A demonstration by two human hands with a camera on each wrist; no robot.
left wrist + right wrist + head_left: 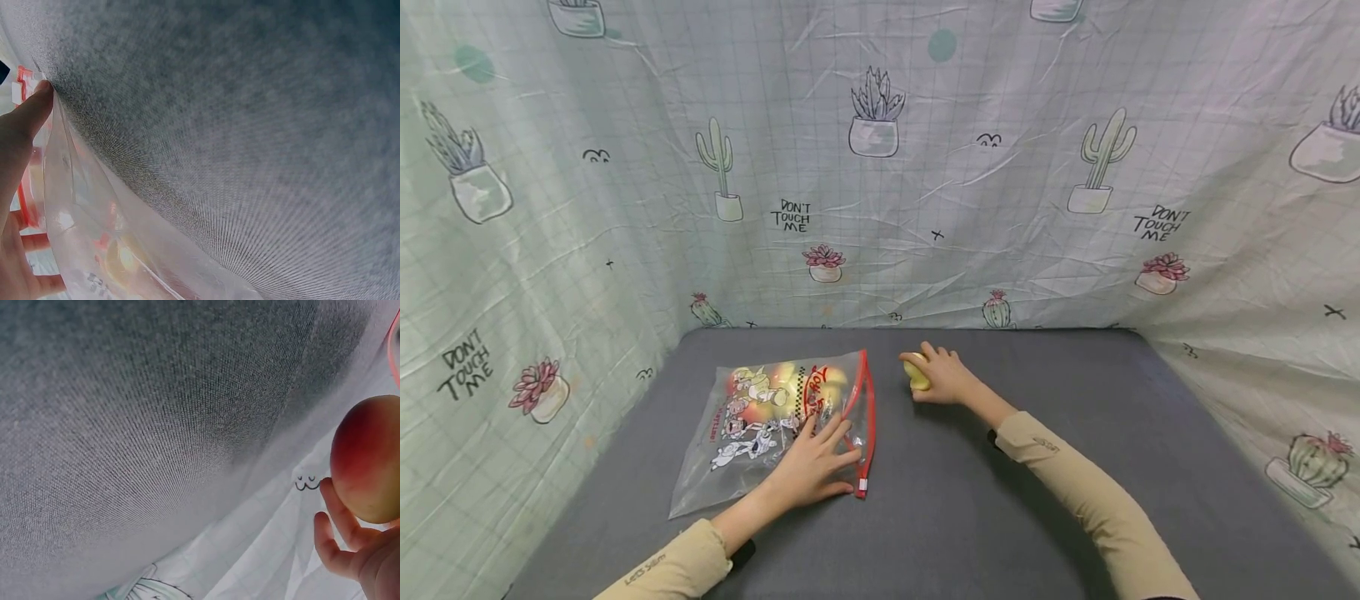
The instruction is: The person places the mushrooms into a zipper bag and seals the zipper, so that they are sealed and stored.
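Note:
A clear plastic zip bag (700,475) with a red zip edge and cartoon print lies on the table, yellow and reddish fruit showing through it. My left hand (816,462) rests on the bag near its zip edge, fingers spread. In the left wrist view the thumb (39,103) touches the bag close to the white slider (17,93). To the right of the bag, my right hand (946,377) grips a smooth mango (916,372) from above. The right wrist view shows this mango (365,459) as egg-shaped, red blending to yellow-green, with fingers curled about it.
A dark grey cloth covers the table (940,500). Behind it and along both sides hangs a pale curtain (925,192) printed with cacti, meeting the table's back edge just beyond the right hand.

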